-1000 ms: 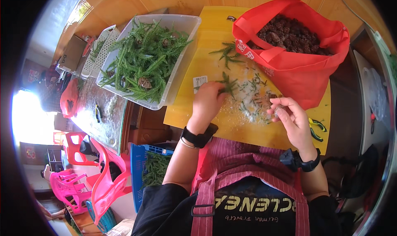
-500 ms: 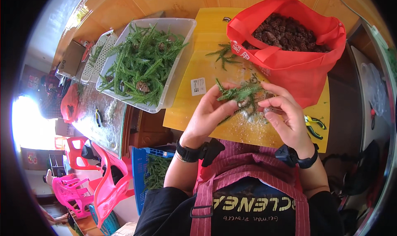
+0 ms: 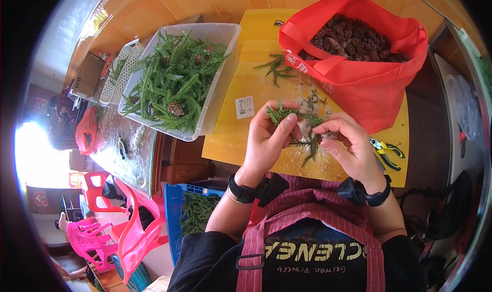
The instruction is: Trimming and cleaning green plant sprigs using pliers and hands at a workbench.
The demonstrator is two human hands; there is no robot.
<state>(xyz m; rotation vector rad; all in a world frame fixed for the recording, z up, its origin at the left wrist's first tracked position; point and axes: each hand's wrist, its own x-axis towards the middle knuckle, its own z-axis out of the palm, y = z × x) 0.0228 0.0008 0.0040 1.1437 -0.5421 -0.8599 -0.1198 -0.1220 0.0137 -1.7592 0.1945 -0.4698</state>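
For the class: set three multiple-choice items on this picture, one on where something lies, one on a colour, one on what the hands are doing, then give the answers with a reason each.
1. Where do the pliers lie?
A. in the clear bin
B. on the yellow board, by the right hand
C. in the bag

2. What colour is the bag of brown cones?
A. red
B. blue
C. white

3. What are the hands doing?
A. resting flat
B. both holding a green sprig
C. one gripping the pliers

Answers:
1 B, they lie on the yellow board beside the right hand.
2 A, its cloth and handles are red.
3 B, the left hand and right hand pinch the green sprig between them.
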